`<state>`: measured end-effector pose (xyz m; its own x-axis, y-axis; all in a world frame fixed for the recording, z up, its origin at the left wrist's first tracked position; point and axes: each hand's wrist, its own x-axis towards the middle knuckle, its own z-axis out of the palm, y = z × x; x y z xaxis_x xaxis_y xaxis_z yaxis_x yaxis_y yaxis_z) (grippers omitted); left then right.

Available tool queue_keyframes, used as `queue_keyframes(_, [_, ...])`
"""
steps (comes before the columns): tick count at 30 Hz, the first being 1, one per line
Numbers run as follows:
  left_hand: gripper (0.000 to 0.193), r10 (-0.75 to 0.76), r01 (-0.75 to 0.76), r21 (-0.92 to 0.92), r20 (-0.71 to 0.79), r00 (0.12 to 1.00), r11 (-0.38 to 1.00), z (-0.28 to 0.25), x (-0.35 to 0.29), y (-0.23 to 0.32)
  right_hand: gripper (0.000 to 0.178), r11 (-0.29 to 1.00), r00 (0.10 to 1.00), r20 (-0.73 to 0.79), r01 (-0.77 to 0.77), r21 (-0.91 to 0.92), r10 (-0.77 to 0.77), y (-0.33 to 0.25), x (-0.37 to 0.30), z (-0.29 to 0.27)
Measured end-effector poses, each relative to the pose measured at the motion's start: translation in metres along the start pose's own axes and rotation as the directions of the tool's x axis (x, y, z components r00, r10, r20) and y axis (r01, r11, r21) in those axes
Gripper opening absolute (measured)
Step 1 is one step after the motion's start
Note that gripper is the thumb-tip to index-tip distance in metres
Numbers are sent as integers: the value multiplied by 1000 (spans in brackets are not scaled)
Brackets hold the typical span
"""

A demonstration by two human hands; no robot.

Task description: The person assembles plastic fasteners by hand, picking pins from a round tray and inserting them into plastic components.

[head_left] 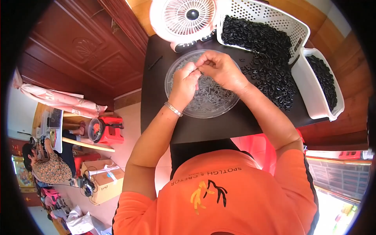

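My left hand (pixel 184 83) and my right hand (pixel 222 70) meet over a round clear tub (pixel 171 98), fingertips pinched together. Whatever sits between them is too small to make out. Many small, thin grey pieces (pixel 209 98) lie in the tub beneath my hands. To the right, small black oval pieces with holes (pixel 270 78) spill across the dark tabletop (pixel 156 121) from a tipped white perforated basket (pixel 301 33). More black pieces fill a white bin (pixel 313 92) beside that heap.
A pink-and-white fan (pixel 188 23) stands behind the tub. A thin dark rod (pixel 155 62) lies on the table's left side. Farther left, another person (pixel 51 166) sits at a table near a red stool (pixel 111 131) and a cardboard box (pixel 103 180).
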<state>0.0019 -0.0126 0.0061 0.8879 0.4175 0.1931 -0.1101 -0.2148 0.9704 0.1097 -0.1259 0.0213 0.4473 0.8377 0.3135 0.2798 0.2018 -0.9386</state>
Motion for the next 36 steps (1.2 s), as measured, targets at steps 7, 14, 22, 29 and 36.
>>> queue_keyframes(7, [13,-145,141,-195,-2,989,971,-11,7,-13,10,996,999,-33,-12,-93,9,12,5,-5])
queue_keyframes(14, [14,-156,139,-261,-48,987,955,-26,10,-6,17,673,919,-352,-146,-725,-180,-3,10,-75])
queue_keyframes(22, [15,-141,116,-319,-57,988,941,-29,13,-5,18,187,904,-394,-421,-887,165,13,2,-132])
queue_keyframes(29, [14,-113,103,-279,-21,993,955,-32,12,-5,19,73,867,-403,-441,-894,292,18,-9,-149])
queue_keyframes(36, [14,-128,106,-296,-55,990,949,-30,11,-2,13,166,859,-372,-448,-878,351,18,-6,-141])
